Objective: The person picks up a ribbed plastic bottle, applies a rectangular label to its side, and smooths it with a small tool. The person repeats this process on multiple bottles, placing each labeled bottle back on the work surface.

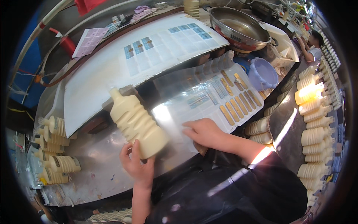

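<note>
My left hand [138,164] grips the lower end of a cream plastic bottle [138,125] with ridged sides. The bottle lies tilted, its narrow neck pointing up and left against a dark block at the edge of a white board [89,87]. To its right, my right hand [205,132] hovers slightly blurred, forefinger and thumb stretched toward the bottle's base, with nothing visible between them. Just beyond that hand is a clear backing sheet [194,87] with rows of gold strips [238,108] and blue labels [199,100].
Behind are a wide metal pan [240,28] and a lavender bucket [263,74]. Cream bottles [61,164] stand in a group at the left, and more bottles [315,136] line the right side. Another person [313,52] sits at the far right. A grey metal tabletop [100,164] lies beneath.
</note>
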`<state>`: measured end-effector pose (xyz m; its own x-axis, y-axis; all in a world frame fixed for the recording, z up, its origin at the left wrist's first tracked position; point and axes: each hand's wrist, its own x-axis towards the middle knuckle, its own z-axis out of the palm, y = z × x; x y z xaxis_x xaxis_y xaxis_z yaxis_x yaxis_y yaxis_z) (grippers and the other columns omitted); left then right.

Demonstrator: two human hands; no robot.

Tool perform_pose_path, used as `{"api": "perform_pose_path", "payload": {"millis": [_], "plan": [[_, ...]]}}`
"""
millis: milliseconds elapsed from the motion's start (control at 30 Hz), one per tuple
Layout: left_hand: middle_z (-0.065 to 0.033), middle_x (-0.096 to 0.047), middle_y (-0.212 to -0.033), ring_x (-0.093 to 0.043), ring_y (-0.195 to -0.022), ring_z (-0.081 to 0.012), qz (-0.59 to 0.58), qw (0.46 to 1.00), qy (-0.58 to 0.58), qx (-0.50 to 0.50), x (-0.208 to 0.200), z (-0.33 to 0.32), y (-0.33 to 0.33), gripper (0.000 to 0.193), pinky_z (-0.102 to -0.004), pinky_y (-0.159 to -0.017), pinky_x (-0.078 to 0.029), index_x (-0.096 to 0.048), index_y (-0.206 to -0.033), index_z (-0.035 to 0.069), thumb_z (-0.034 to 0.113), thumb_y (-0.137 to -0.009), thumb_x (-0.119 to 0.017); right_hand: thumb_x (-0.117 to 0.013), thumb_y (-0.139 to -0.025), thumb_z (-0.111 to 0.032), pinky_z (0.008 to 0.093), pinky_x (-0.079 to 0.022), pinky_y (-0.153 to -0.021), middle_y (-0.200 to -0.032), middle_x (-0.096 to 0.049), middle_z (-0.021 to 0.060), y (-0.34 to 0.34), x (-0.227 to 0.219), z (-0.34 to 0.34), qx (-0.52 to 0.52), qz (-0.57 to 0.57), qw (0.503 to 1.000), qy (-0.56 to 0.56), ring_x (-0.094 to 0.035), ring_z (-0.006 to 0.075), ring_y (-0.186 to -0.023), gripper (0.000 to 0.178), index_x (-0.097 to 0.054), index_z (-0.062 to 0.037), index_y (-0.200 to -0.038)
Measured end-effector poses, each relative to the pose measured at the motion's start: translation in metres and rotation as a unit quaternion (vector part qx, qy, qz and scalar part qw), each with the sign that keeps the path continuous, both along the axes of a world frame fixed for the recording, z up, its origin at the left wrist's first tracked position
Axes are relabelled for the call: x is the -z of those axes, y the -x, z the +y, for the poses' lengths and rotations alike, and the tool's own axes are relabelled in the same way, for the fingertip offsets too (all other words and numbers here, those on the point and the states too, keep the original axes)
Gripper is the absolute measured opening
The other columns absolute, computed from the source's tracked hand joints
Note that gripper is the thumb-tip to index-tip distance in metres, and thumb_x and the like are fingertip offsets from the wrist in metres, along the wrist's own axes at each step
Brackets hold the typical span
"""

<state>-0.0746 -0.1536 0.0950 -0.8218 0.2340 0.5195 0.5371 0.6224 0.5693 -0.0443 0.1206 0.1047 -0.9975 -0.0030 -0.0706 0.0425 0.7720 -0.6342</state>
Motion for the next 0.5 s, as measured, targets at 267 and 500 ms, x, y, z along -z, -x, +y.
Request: {"api": "perform_pose_path", "payload": {"millis": [267, 500], "plan": [[-0.0176, -0.053, -0.130, -0.056, -0.113, -0.0353, 0.012, 0.999, 0.039, 0.004, -0.002, -0.005, -0.001, 0.065, -0.0442, -0.097, -0.047, -0.064, -0.131, 0.001, 0.004, -0.070, -0.087, -0.064, -0.090, -0.017, 0.0463, -0.057, -0.074, -0.108, -0.069, 0.0173, -0.069, 0.009, 0.076, 0.167, 0.051, 0.965, -0.197, -0.070, 0.0364, -0.086, 0.031, -0.069, -0.0050, -0.118], [-0.0175, -0.054, -0.125, -0.054, -0.113, -0.0355, 0.050, 0.998, 0.038, 0.013, -0.024, 0.012, -0.011, 0.051, -0.0471, -0.098, -0.045, -0.064, -0.127, 0.002, 0.014, -0.079, -0.079, -0.063, -0.082, -0.002, 0.0383, -0.057, -0.058, -0.120, -0.062, 0.0116, -0.117, 0.023, 0.078, 0.067, 0.111, 0.955, -0.268, -0.070, 0.0258, -0.075, 0.044, -0.062, -0.0040, -0.125]]}}
